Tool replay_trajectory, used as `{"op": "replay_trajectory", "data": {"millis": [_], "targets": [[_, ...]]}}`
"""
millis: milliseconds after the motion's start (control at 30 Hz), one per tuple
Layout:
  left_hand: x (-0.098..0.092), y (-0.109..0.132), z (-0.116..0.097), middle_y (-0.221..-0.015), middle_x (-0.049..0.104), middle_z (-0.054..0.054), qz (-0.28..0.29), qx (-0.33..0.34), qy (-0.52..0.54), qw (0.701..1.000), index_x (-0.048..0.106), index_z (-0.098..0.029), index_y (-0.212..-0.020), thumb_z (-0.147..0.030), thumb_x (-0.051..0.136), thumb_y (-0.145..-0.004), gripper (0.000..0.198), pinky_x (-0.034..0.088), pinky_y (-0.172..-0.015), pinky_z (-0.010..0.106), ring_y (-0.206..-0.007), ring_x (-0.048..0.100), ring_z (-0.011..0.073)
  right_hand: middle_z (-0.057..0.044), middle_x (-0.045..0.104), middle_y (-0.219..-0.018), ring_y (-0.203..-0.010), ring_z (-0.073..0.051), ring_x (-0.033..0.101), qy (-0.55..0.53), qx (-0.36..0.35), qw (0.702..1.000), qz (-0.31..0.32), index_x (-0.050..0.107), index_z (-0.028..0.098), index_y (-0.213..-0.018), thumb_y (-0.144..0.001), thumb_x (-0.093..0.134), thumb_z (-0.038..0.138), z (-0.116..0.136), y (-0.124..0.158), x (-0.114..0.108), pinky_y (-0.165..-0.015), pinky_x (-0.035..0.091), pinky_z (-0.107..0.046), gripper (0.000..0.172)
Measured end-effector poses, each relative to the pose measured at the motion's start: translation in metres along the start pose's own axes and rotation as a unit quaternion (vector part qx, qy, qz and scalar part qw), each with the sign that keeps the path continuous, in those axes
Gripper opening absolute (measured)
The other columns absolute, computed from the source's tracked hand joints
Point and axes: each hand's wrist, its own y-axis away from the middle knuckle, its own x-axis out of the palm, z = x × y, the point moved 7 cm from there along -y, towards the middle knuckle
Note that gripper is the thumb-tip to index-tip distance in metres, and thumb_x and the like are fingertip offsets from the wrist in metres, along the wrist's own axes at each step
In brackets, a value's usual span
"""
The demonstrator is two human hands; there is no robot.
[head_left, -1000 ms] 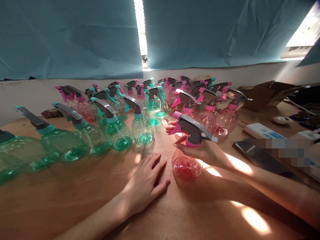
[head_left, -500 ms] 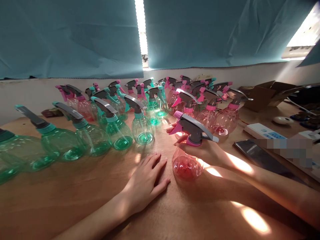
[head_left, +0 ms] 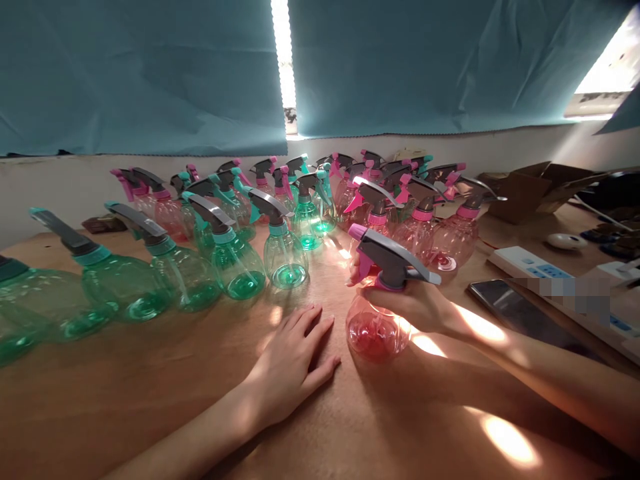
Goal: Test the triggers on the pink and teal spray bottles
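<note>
My right hand (head_left: pixel 407 300) is wrapped round the neck of a pink spray bottle (head_left: pixel 377 333), which stands upright on the wooden table (head_left: pixel 310 433). Its grey and pink spray head (head_left: pixel 393 257) points left, and some fingers are hidden behind the bottle. To the left, my left hand (head_left: pixel 295 353) lies flat on the tabletop with fingers apart, holding nothing. Beyond it is a green spray bottle (head_left: pixel 286 263) with a grey and teal head. More green bottles, among them one nearby (head_left: pixel 237 273), form a row toward the left edge.
Several pink spray bottles, including one at right (head_left: pixel 455 240), cluster behind my right hand. Farther right are a black phone (head_left: pixel 520 313), a white power strip (head_left: pixel 530 260), a white mouse (head_left: pixel 566 241) and an open cardboard box (head_left: pixel 530 193). Blue-green cloth (head_left: pixel 400 67) hangs behind.
The fingers of my right hand have curled in closer round the pink spray bottle near its trigger. The bottle has shifted very slightly right. My left hand has stayed still.
</note>
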Motion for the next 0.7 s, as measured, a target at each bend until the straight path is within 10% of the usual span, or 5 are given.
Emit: {"op": "replay_trajectory", "data": {"millis": [700], "targets": [[-0.0022, -0.0010, -0.0013, -0.140, 0.048, 0.015, -0.005, 0.000, -0.006, 1.000, 0.051, -0.017, -0.133, -0.042, 0.049, -0.095, 0.046, 0.037, -0.105, 0.050, -0.129, 0.042, 0.0320, -0.001, 0.059, -0.133, -0.116, -0.022, 0.059, 0.027, -0.031, 0.999, 0.018, 0.058, 0.029, -0.126, -0.080, 0.057, 0.011, -0.0072, -0.0008, 0.0028, -0.097, 0.051, -0.037, 0.050]]}}
